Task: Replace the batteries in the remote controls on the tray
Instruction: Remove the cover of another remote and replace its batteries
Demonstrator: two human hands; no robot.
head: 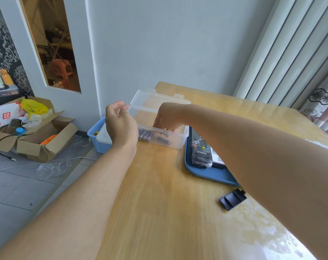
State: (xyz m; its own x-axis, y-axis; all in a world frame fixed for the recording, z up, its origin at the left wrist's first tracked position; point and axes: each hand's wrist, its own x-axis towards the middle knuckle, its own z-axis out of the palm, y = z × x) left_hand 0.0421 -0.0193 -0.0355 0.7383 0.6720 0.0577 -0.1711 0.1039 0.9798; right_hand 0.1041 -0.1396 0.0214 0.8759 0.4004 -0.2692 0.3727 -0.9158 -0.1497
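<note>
A clear plastic box (pixel 178 142) stands on the wooden table with its lid (pixel 150 99) tilted up and back. Several blue batteries (pixel 164 140) lie on its floor. My left hand (pixel 120 121) is at the lid's left corner, with thumb and fingertips pinching its edge. My right hand (pixel 168 118) reaches down into the box, fingers curled over the batteries; the fingertips are hidden, so a grip cannot be made out. To the right, a blue tray (pixel 206 175) holds a black remote (pixel 199 153) wrapped in plastic film and a second remote (pixel 218 160), mostly hidden by my right forearm.
A black battery cover (pixel 232 199) lies on the table in front of the tray. Left of the table, on the floor, are a blue bin (pixel 99 139), an open cardboard box (pixel 46 145) and loose cables. A wall and curtains stand behind the table.
</note>
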